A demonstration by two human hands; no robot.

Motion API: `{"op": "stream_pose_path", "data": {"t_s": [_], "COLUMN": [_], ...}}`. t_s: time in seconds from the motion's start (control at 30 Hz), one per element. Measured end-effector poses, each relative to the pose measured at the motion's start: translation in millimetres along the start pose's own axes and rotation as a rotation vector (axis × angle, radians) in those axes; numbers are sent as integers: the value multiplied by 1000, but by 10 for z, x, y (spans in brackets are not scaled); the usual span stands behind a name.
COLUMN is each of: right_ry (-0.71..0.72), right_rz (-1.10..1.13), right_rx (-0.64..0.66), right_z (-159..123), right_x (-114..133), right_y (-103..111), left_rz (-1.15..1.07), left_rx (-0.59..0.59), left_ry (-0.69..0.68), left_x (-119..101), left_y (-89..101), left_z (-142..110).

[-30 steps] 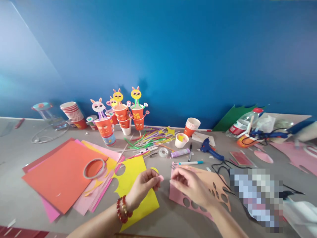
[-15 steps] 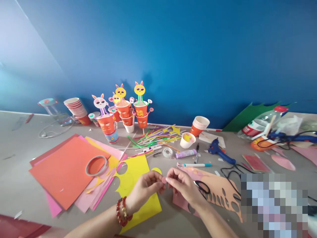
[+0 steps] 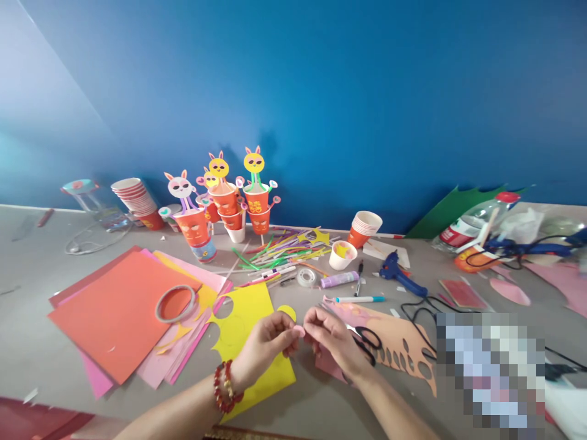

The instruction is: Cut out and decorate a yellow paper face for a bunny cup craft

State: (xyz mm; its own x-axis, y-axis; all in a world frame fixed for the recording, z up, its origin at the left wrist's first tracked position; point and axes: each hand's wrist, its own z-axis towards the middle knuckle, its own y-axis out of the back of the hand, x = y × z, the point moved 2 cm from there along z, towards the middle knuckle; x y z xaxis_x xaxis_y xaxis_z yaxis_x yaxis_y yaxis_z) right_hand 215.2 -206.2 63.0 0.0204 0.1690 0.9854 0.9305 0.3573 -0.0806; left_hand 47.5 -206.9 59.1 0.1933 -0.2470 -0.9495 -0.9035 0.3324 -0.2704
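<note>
My left hand (image 3: 274, 339), with a red bead bracelet (image 3: 223, 386) at the wrist, pinches a small round pink paper piece (image 3: 299, 330) between thumb and forefinger. The fingertips of my right hand (image 3: 331, 339) are closed together at the right edge of that same piece; what lies between them is partly hidden. Black-handled scissors (image 3: 369, 336) show beside and behind my right hand, their blades mostly covered. Under the left hand lies a yellow sheet (image 3: 245, 318) with round cut-outs. A yellow disc (image 3: 287, 311) sits just beyond the fingers.
Coloured sheets (image 3: 114, 318) with a tape roll (image 3: 158, 305) lie left. Rabbit-decorated cups (image 3: 192, 229) stand behind, near coloured strips (image 3: 275, 252). A glue stick (image 3: 339, 280), a marker (image 3: 360, 299), a blue glue gun (image 3: 403, 278) and cut peach paper (image 3: 413, 348) lie right, with a bottle (image 3: 477, 220) further back.
My right hand has come left to meet the left hand at the pink piece. The scissors' handles have come into sight behind it. The camera view has shifted slightly.
</note>
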Motion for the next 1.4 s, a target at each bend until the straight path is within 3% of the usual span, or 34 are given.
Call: {"op": "stream_pose_path", "data": {"t_s": [0.2, 0.5, 0.73, 0.93, 1.07, 1.27, 1.4], "right_ry": [39, 57, 42, 38, 33, 119, 171], "right_rz": [-83, -26, -56, -48, -79, -443, -712], "right_rx": [44, -23, -72, -60, -28, -56, -148], "right_z": [14, 46, 76, 93, 119, 63, -27], "right_x": [-51, -30, -34, -65, -115, -26, 269], "right_y": [4, 122, 137, 171, 169, 91, 276], "left_rz": [-30, -212, -261, -396, -355, -172, -202], "left_rx": [7, 32, 39, 66, 64, 33, 24], "left_ry": [46, 167, 131, 265, 309, 301, 343], "left_x": [16, 70, 64, 81, 64, 100, 86], "left_y": [-3, 28, 46, -10, -46, -64, -71], "left_z": [-27, -22, 77, 121, 111, 87, 72]}}
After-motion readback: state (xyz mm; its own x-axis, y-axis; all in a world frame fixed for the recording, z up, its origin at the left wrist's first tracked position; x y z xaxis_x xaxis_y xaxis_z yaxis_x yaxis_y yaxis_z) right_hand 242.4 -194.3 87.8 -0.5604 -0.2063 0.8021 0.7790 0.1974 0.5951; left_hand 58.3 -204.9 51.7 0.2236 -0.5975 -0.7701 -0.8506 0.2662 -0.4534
